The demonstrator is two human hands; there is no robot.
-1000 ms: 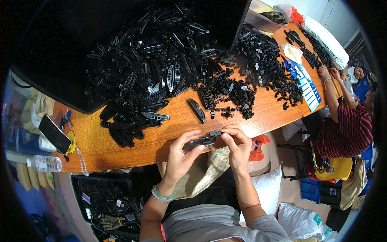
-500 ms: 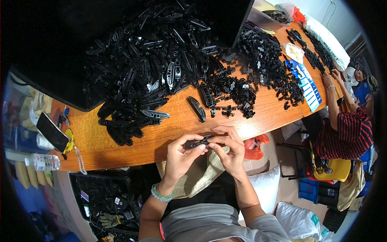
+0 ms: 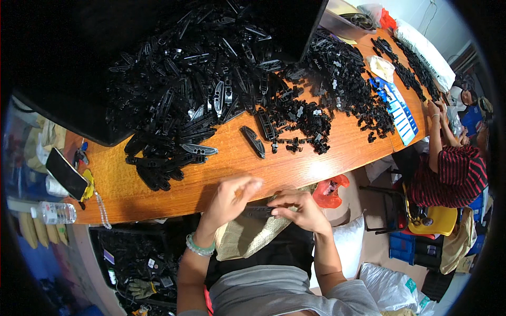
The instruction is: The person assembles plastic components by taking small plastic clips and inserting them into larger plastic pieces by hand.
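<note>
In my right hand (image 3: 299, 209), above the open woven bag on my lap, a long black plastic part (image 3: 257, 212) is pinched by one end. It looks dim against the bag's shadowed mouth. My left hand (image 3: 232, 197) is up beside the table edge, left of the part and apart from it. Motion smears its fingers, so whether they hold anything is unclear. The beige woven bag (image 3: 240, 239) lies under both hands. On the table ahead lies a single curved black plastic piece (image 3: 252, 142), close to a heap of similar pieces (image 3: 179, 100).
Small black clips (image 3: 342, 73) spread over the wooden table (image 3: 232, 181) to the right. A phone (image 3: 67, 174) and a water bottle (image 3: 54, 212) stand at far left. A red plastic bag (image 3: 328, 196) sits below the table edge. Another person in a striped shirt (image 3: 448, 176) works at far right.
My hands have parted: the left let go of the black plastic part and moved left, while the right brought it down over the woven bag.
</note>
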